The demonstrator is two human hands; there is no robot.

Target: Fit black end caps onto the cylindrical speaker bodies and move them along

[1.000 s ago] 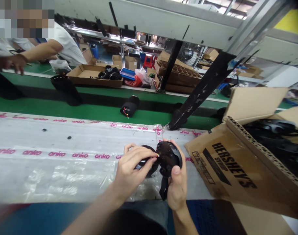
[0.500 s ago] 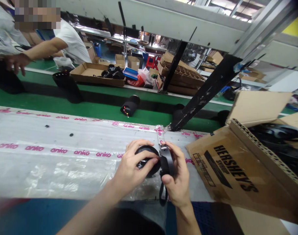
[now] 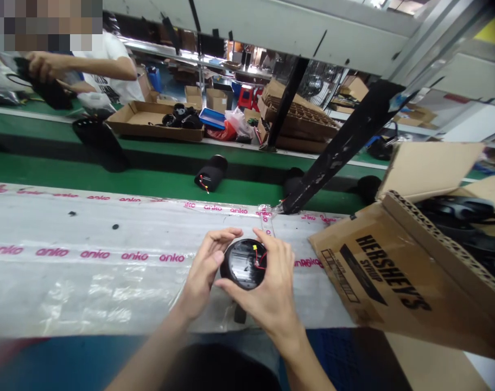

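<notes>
A round black cap-like part (image 3: 242, 274) is between my hands over the plastic-covered bench, its shiny face turned up toward me. Thin red wires and a small yellow connector (image 3: 254, 247) show on that face. My right hand (image 3: 272, 277) grips the part, thumb along the lower rim and fingers over the far right side. On the other side, my left hand (image 3: 204, 266) curves round the left rim, its thumb against the edge. A short black strap (image 3: 240, 314) hangs below the part. Its underside is hidden.
Right of my hands leans an open cardboard box (image 3: 369, 271) of black parts. Beyond the bench (image 3: 88, 293), a green conveyor (image 3: 162, 179) carries black cylinders, one with wires (image 3: 211, 172). A black slanted post (image 3: 341, 146) rises behind. Across the belt, a co-worker (image 3: 105, 62) handles a black piece.
The two black pieces held apart earlier now show as one round part, its wired face up. My right hand has swung over it. The co-worker's hands have lifted a black piece.
</notes>
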